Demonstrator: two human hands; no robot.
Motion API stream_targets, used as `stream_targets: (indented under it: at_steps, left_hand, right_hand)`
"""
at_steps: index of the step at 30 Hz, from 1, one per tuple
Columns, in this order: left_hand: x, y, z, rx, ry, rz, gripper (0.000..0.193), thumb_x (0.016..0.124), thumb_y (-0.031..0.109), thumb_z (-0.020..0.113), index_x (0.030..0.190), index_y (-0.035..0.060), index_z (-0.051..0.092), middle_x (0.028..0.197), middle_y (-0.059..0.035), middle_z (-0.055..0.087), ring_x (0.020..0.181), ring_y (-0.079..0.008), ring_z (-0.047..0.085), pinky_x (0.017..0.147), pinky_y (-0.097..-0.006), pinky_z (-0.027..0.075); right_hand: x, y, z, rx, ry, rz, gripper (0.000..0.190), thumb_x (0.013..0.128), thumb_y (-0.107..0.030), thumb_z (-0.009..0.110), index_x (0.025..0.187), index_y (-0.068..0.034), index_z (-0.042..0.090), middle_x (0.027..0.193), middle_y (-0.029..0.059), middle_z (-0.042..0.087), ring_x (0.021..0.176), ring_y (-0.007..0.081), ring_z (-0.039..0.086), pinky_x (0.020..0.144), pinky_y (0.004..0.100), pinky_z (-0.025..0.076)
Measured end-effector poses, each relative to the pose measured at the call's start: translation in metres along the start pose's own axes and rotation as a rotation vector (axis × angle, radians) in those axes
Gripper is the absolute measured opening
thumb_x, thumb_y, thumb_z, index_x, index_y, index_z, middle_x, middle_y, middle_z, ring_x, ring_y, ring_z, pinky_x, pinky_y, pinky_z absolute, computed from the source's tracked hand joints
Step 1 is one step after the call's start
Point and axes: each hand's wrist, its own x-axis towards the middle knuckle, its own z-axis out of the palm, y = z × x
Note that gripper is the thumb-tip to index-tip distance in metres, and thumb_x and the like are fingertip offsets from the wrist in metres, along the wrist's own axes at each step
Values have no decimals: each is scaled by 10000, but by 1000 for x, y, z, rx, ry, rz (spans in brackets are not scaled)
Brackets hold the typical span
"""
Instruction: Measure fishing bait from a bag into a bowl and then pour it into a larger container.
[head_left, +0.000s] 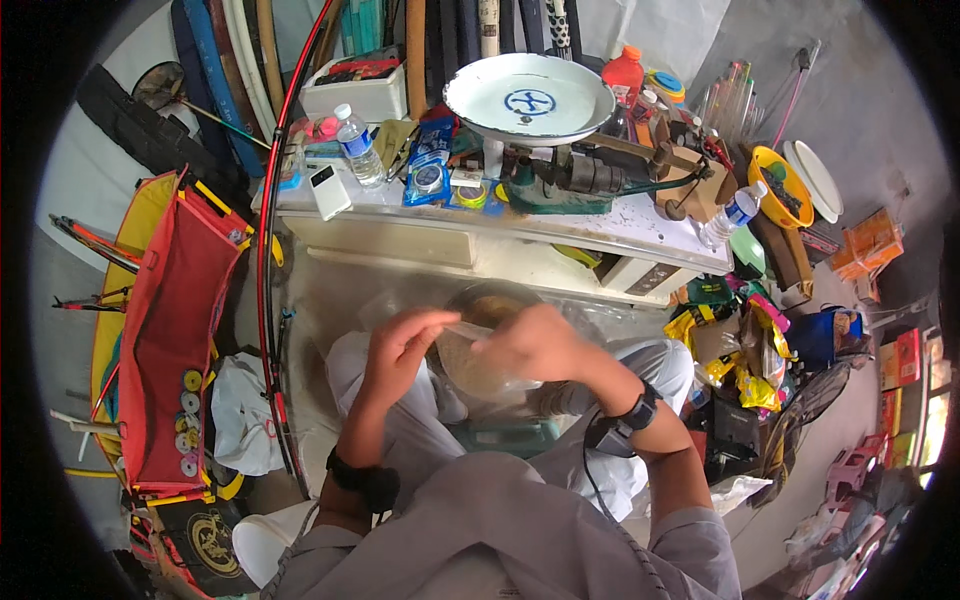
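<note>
A clear plastic bag (472, 365) with pale brown loose material in it hangs between my knees. My left hand (405, 345) pinches the left side of its top edge between thumb and fingers. At the other side of the bag's mouth, my right hand (534, 346) is closed on the plastic and blurred. Behind the hands, partly covered by them, sits a round basin (499, 294) with brown granular material. Clear plastic sheeting (592, 319) lies around the basin.
Ahead, a low cabinet (375, 229) carries a scale with a white enamel pan (570, 82), a water bottle (358, 146) and a white phone (330, 193). A red-and-black fishing rod (268, 225) stands left, beside a red bag (169, 322). Colourful packets (739, 345) are heaped right.
</note>
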Motion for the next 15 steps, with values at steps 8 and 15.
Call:
stream_targets:
  at_steps: [8,15]
  left_hand:
    - [-4,-20,-12,-153,179,-37,246,940,116,430,1064,-20,593,984,-124,641,945,-184,592,850,-281,430]
    - [4,-4,7,-67,57,3,216,923,125,454,1012,6,610,832,-86,635,796,-161,590,740,-263,430]
  right_hand:
    - [-48,-26,-121,-78,116,212,398,857,-180,593,503,-43,475,453,116,384,408,287,410,411,381,295]
    - [-139,-51,-205,-268,798,892,473,917,-239,530,515,-9,430,482,-29,339,474,54,287,416,283,203]
